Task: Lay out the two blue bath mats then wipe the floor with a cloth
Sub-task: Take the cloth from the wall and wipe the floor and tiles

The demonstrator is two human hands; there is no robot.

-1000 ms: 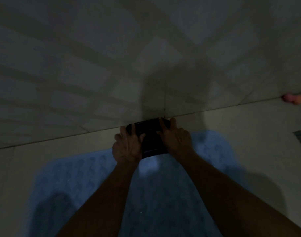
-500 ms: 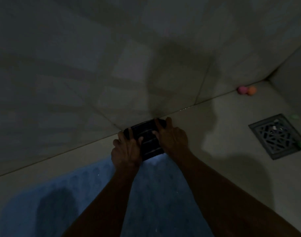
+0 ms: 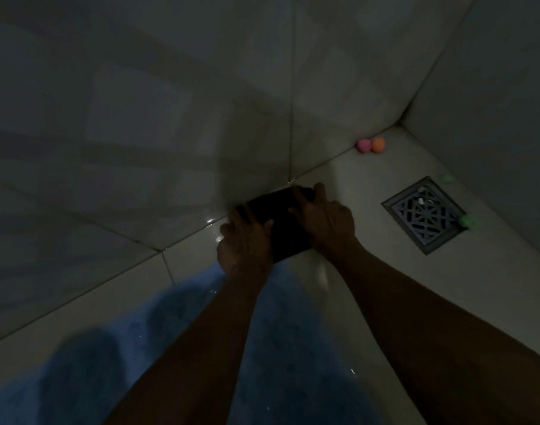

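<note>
Pale tile covers the floor (image 3: 369,265) we kneel over, and it meets a tiled wall (image 3: 140,118) that runs across the top of the dim view. Below our arms one blue bath mat (image 3: 293,348) lies flat on the floor, filling the lower part of the view; we cannot see a second mat. At the foot of the wall, just past the mat's far edge, sits a dark folded cloth (image 3: 285,228). Our left hand (image 3: 247,240) lies on its left side with fingers spread flat over it, and our right hand (image 3: 326,219) presses its right side, fingers straight and reaching to the far edge. To the right a square metal drain grate (image 3: 425,214) is set into the floor, well apart from the cloth. In the far corner a small pink ball (image 3: 363,145) touches an orange ball (image 3: 378,144).
</note>
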